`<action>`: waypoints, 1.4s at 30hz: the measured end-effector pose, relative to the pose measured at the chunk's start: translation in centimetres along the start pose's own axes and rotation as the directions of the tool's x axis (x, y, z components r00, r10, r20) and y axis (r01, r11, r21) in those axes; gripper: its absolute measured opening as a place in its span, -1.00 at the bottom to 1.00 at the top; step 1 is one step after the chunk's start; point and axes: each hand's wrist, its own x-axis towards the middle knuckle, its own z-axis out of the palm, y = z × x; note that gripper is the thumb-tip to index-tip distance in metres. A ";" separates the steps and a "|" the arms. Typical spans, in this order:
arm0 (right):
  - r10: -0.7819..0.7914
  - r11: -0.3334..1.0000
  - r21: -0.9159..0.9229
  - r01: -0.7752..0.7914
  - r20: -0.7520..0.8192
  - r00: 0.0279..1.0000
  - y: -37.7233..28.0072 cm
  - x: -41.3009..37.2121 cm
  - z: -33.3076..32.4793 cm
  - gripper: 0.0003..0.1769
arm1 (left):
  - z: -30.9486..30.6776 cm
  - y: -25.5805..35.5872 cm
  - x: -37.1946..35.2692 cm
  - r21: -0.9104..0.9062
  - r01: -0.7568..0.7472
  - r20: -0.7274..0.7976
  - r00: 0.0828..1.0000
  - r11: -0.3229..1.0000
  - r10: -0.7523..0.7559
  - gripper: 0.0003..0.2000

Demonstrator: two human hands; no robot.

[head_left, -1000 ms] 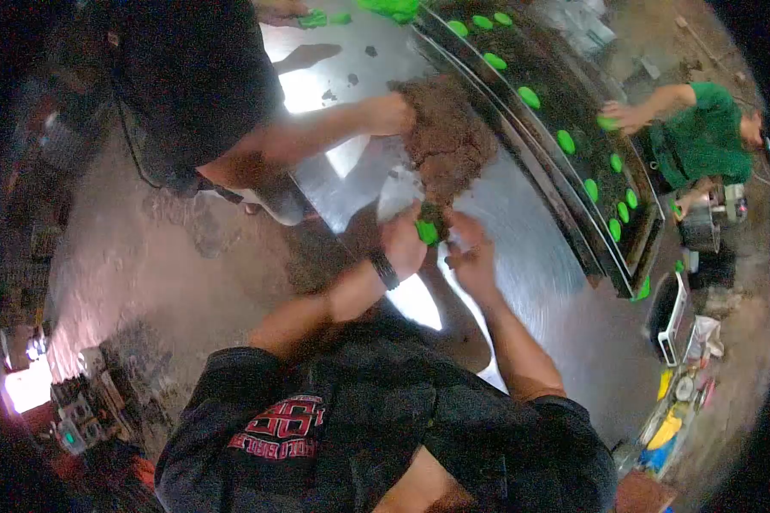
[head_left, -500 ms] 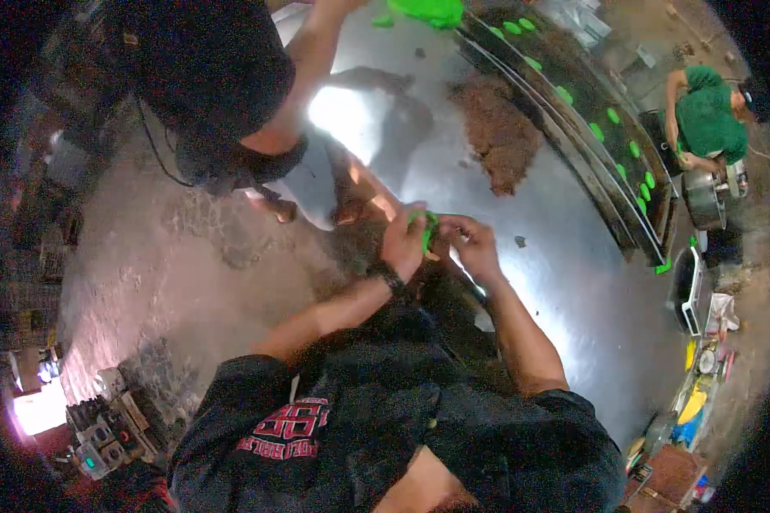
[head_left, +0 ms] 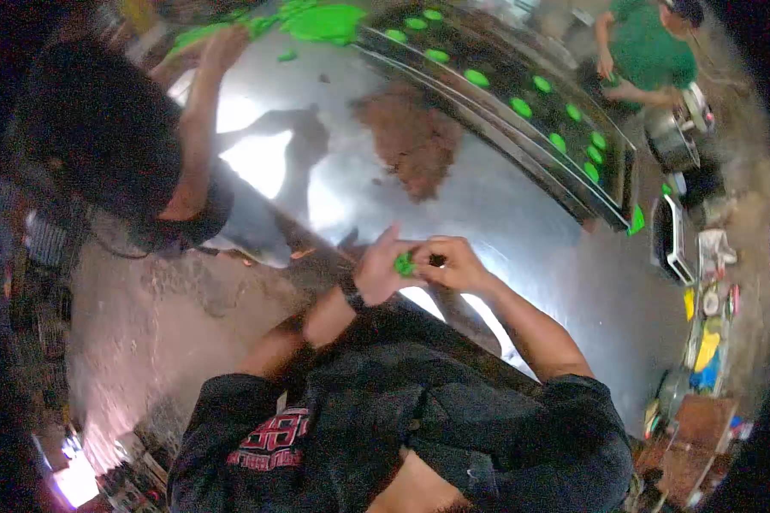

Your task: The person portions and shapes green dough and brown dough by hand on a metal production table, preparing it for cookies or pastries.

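My left hand (head_left: 380, 272) is raised in front of my chest, with a small green piece (head_left: 405, 263) lying against its palm and fingers. Beside it, my right hand (head_left: 453, 265) pinches a small dark lump (head_left: 437, 260) between thumb and fingers, close to the green piece. Both hands are over the near edge of a shiny metal table (head_left: 522, 231). Further in on that table lies a spread of brown crumbly material (head_left: 412, 141).
A black tray (head_left: 488, 107) holds several flat green pieces at the back. Near a large green mass (head_left: 325, 23), a co-worker in dark clothes (head_left: 103, 137) reaches in from the left. Another person in green (head_left: 650, 51) is by a metal pot (head_left: 672, 141).
The view has turned, shifting the table's contents left. My right hand now shows a dark lump in its fingers beside the green piece. The left co-worker's arm reaches to the green mass.
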 end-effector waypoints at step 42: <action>-0.253 0.772 -0.610 -0.178 -0.552 0.795 2.4 8.7 9.6 -0.51 | -11.8 -0.2 -6.8 0.912 -0.222 0.406 0.357 -0.346 0.841 -0.81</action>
